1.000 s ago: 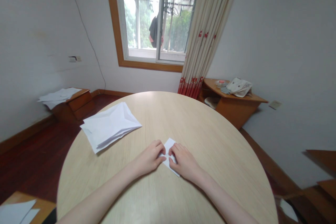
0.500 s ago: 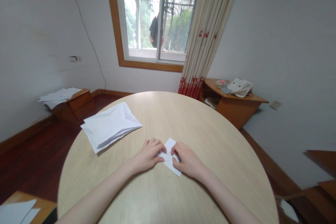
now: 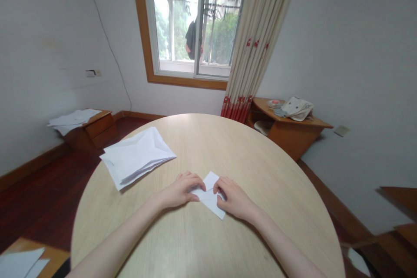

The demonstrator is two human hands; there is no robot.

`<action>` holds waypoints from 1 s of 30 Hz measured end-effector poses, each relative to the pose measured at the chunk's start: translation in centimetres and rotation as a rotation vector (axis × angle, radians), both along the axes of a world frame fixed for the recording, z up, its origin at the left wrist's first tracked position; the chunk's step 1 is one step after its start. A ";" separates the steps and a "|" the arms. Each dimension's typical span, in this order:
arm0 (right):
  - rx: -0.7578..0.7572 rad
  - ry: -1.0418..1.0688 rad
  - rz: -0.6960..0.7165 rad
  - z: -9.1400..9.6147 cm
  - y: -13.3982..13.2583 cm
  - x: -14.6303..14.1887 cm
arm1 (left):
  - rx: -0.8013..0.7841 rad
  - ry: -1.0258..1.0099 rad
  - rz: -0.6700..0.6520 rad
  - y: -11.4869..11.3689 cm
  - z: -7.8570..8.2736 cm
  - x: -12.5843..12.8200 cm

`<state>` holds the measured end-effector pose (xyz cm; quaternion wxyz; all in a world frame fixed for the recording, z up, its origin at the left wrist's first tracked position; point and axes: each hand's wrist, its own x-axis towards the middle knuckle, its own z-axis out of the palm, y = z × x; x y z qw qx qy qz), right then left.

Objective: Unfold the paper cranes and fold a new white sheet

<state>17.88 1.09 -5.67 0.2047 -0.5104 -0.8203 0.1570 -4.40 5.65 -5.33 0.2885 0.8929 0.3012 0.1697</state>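
A small folded white paper [image 3: 210, 197] lies on the round pale wooden table [image 3: 228, 152] in front of me. My left hand [image 3: 179, 191] rests on its left part with fingers curled, fingertips pressing the paper. My right hand [image 3: 233, 197] sits on its right part, fingers bent and pinching the paper's edge. The two hands almost meet over the middle of the paper, hiding much of it.
A stack of white sheets [image 3: 137, 156] lies on the table's left side. A low wooden cabinet with papers [image 3: 81, 124] stands at left, another cabinet with a bag [image 3: 289, 119] at right by the curtain [image 3: 257, 39]. More paper [image 3: 19, 263] shows bottom left.
Both hands have shifted slightly apart along the small paper, the left hand sliding left and the right a little right, showing more paper between them.
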 end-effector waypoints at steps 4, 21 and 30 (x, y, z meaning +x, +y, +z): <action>-0.010 0.031 0.020 0.0 0.1 0.3 | -0.027 -0.020 -0.029 0.3 0.2 -0.2; -0.007 0.123 0.089 -0.1 0.2 0.9 | 0.063 0.017 -0.032 -0.3 0.7 -0.2; 0.083 0.139 0.234 -0.4 -0.6 0.2 | 0.194 0.058 -0.023 -1.4 0.9 0.0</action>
